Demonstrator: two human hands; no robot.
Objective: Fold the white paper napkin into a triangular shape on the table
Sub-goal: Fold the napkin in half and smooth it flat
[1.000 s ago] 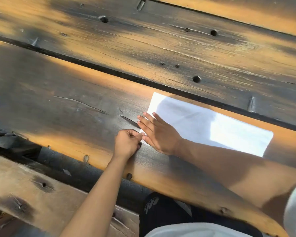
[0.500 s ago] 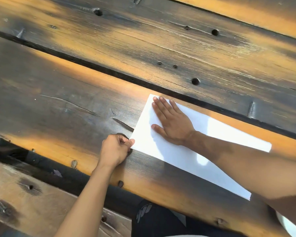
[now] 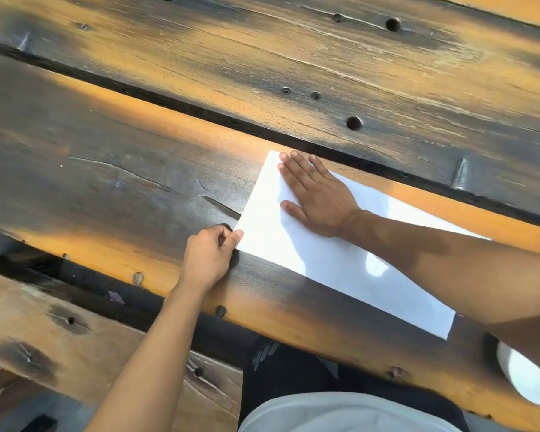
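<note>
A white paper napkin (image 3: 331, 263) lies flat on the dark, worn wooden table (image 3: 106, 188), folded into a long triangular shape that narrows to the right. My left hand (image 3: 211, 254) pinches its near left corner between thumb and fingers. My right hand (image 3: 314, 196) lies palm down on the napkin's left part, fingers spread and reaching the far corner. My right forearm crosses over the napkin's middle and hides part of it.
A dark gap (image 3: 175, 99) between planks runs just beyond the napkin's far corner. A lower wooden bench plank (image 3: 60, 332) sits at the near left. My lap in dark shorts (image 3: 293, 369) is below the table's near edge (image 3: 325, 335).
My right hand slid from the napkin's near left corner up along the left edge to the far corner. The left hand kept pinching the near corner.
</note>
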